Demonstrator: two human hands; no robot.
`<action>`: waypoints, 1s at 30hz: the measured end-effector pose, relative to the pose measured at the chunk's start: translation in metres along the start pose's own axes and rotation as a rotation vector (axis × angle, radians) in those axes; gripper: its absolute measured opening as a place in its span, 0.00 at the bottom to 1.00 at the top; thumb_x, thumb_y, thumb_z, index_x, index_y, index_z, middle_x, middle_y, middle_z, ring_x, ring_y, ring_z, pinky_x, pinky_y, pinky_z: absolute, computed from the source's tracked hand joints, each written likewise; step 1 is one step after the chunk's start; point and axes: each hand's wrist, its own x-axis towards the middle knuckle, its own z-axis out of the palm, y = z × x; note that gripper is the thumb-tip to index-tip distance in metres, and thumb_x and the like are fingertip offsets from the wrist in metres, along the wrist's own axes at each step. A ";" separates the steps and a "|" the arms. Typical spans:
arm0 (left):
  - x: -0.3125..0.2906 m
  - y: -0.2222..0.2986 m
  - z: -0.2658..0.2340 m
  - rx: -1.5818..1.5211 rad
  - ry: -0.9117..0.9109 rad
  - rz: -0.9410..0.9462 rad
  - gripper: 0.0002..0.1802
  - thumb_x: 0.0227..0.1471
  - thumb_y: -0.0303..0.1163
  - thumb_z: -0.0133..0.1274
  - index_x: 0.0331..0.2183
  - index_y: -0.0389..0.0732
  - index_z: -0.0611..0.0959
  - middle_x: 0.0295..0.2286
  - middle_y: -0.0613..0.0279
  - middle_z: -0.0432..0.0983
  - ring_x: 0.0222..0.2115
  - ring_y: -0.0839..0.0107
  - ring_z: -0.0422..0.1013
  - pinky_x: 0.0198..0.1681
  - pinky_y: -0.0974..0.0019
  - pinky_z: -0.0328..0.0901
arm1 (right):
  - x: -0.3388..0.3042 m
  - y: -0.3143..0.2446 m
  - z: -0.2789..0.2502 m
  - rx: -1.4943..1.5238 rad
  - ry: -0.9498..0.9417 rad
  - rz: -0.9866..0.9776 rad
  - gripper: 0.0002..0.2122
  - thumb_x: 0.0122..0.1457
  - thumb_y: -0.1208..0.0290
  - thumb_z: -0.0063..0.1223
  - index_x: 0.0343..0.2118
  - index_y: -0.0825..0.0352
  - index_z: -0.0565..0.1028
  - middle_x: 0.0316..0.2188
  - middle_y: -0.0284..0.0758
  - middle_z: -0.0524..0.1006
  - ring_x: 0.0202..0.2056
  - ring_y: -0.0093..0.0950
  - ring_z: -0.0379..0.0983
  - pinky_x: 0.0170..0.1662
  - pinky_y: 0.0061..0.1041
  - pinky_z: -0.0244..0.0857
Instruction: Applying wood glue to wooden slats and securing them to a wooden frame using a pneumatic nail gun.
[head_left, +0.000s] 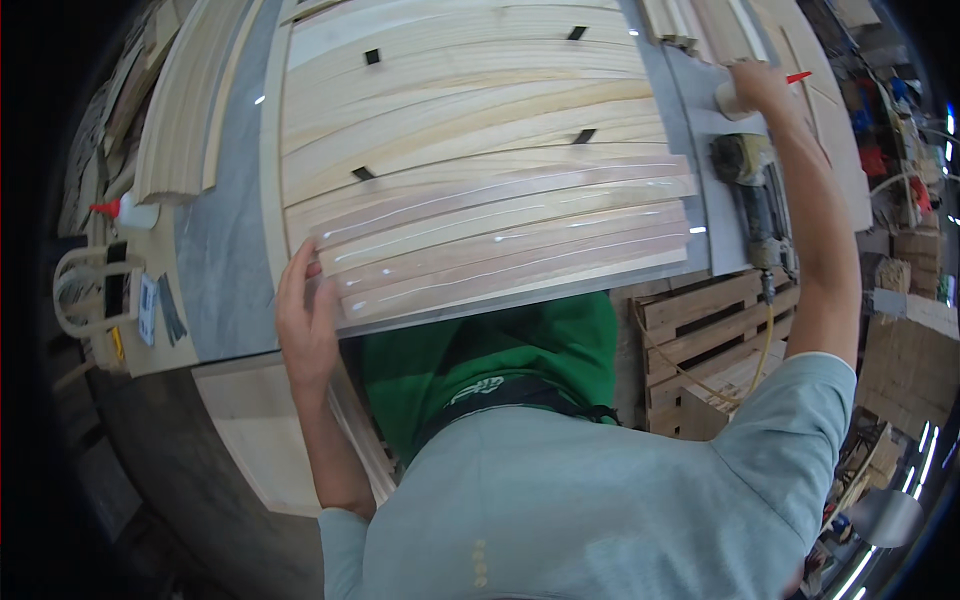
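Several narrow wooden strips (480, 222) lie side by side along the near edge of the table, with thin lines and drops of white glue on their top faces. At their left ends is my left hand (308, 315), its fingers stretched out and its thumb apart, touching the strip ends. Far to the right, my right hand (762, 86) is wrapped round a white glue bottle (728, 101). The bottle's red tip shows on the right side of the hand, pointing right; the palm hides its middle. Behind the strips lies a slatted wooden panel (470, 110) with small black pieces on it.
A nail gun (745, 170) with a yellow hose rests below my right hand. Wood strips are stacked at the far left (190, 110) and far right (700, 30). Another glue bottle (138, 212) lies at left. A wooden pallet (700, 325) stands beside the table.
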 end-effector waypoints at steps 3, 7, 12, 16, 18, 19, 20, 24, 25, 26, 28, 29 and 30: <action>0.008 0.002 0.013 0.020 0.001 0.012 0.25 0.51 0.22 0.47 0.53 0.35 0.71 0.46 0.52 0.71 0.43 0.62 0.68 0.50 0.64 0.61 | -0.003 0.040 0.051 0.097 0.398 -0.138 0.12 0.47 0.75 0.54 0.37 0.62 0.79 0.31 0.40 0.80 0.34 0.39 0.78 0.39 0.40 0.70; 0.003 0.001 0.003 0.125 0.041 0.018 0.23 0.52 0.23 0.47 0.52 0.34 0.72 0.43 0.51 0.72 0.42 0.61 0.69 0.49 0.64 0.62 | -0.069 -0.015 -0.009 0.749 0.540 0.030 0.12 0.56 0.70 0.49 0.42 0.66 0.76 0.31 0.42 0.79 0.35 0.41 0.76 0.42 0.36 0.68; 0.010 0.002 0.014 0.037 0.057 0.025 0.22 0.53 0.24 0.47 0.51 0.34 0.73 0.42 0.51 0.73 0.41 0.62 0.70 0.48 0.64 0.63 | -0.151 -0.085 -0.018 0.939 0.303 0.175 0.13 0.60 0.67 0.46 0.40 0.71 0.76 0.32 0.48 0.78 0.37 0.44 0.75 0.41 0.36 0.66; 0.009 0.002 0.009 0.035 0.108 -0.041 0.20 0.54 0.24 0.46 0.50 0.35 0.74 0.41 0.52 0.74 0.41 0.62 0.70 0.47 0.64 0.64 | -0.152 -0.103 -0.009 0.975 0.282 0.140 0.13 0.60 0.68 0.45 0.39 0.72 0.76 0.34 0.50 0.77 0.38 0.47 0.74 0.42 0.37 0.66; 0.009 -0.002 0.018 0.031 0.094 0.016 0.19 0.54 0.24 0.46 0.49 0.35 0.75 0.40 0.51 0.74 0.41 0.61 0.70 0.46 0.64 0.64 | -0.145 -0.106 -0.012 0.969 0.188 0.137 0.13 0.59 0.68 0.45 0.39 0.72 0.76 0.34 0.50 0.76 0.39 0.47 0.73 0.43 0.37 0.66; 0.008 -0.008 0.016 0.046 0.112 0.030 0.19 0.55 0.25 0.46 0.49 0.35 0.75 0.40 0.51 0.74 0.40 0.61 0.71 0.46 0.63 0.64 | -0.143 -0.110 -0.009 0.992 0.265 0.129 0.12 0.59 0.69 0.44 0.36 0.72 0.75 0.32 0.51 0.76 0.38 0.49 0.72 0.41 0.39 0.66; 0.010 -0.007 0.018 0.052 0.114 0.035 0.18 0.55 0.25 0.46 0.48 0.34 0.75 0.39 0.51 0.74 0.40 0.59 0.71 0.46 0.63 0.64 | -0.149 -0.106 -0.002 1.015 0.346 0.120 0.11 0.59 0.69 0.43 0.33 0.72 0.75 0.31 0.51 0.75 0.37 0.50 0.72 0.40 0.41 0.65; 0.014 0.003 0.020 0.043 0.232 0.085 0.15 0.52 0.24 0.49 0.44 0.34 0.77 0.36 0.51 0.75 0.38 0.57 0.71 0.44 0.62 0.65 | -0.161 -0.079 0.022 1.171 0.373 0.197 0.11 0.59 0.74 0.46 0.42 0.71 0.76 0.33 0.44 0.78 0.35 0.37 0.75 0.38 0.30 0.66; 0.011 0.011 0.013 0.079 0.294 0.126 0.14 0.51 0.23 0.51 0.43 0.34 0.77 0.36 0.53 0.75 0.37 0.60 0.72 0.42 0.63 0.66 | -0.159 -0.075 0.029 1.221 0.415 0.238 0.11 0.59 0.75 0.47 0.42 0.72 0.76 0.31 0.40 0.78 0.30 0.31 0.75 0.34 0.26 0.66; 0.009 0.017 0.007 0.112 0.350 0.162 0.14 0.50 0.22 0.52 0.42 0.34 0.78 0.35 0.54 0.75 0.36 0.63 0.72 0.41 0.65 0.66 | -0.158 -0.078 0.014 1.228 0.424 0.200 0.11 0.59 0.75 0.47 0.42 0.72 0.76 0.31 0.40 0.78 0.30 0.31 0.75 0.34 0.26 0.66; 0.005 0.013 -0.003 0.147 0.420 0.183 0.13 0.50 0.21 0.54 0.41 0.34 0.78 0.34 0.55 0.76 0.35 0.66 0.72 0.40 0.67 0.67 | -0.154 -0.071 -0.022 1.662 0.288 0.253 0.11 0.60 0.76 0.47 0.43 0.71 0.76 0.26 0.30 0.74 0.24 0.18 0.66 0.27 0.16 0.59; 0.004 0.005 -0.008 0.148 0.482 0.239 0.13 0.47 0.19 0.55 0.39 0.35 0.78 0.34 0.55 0.76 0.35 0.64 0.72 0.39 0.65 0.66 | -0.145 -0.069 -0.033 1.659 0.286 0.233 0.11 0.60 0.76 0.47 0.43 0.71 0.76 0.26 0.30 0.74 0.24 0.18 0.66 0.27 0.16 0.59; 0.003 -0.004 -0.013 0.151 0.543 0.293 0.13 0.45 0.18 0.56 0.37 0.36 0.79 0.33 0.55 0.76 0.34 0.62 0.72 0.38 0.64 0.66 | -0.132 -0.069 -0.043 1.698 0.323 0.172 0.11 0.60 0.75 0.48 0.44 0.71 0.76 0.25 0.29 0.73 0.23 0.16 0.63 0.26 0.15 0.57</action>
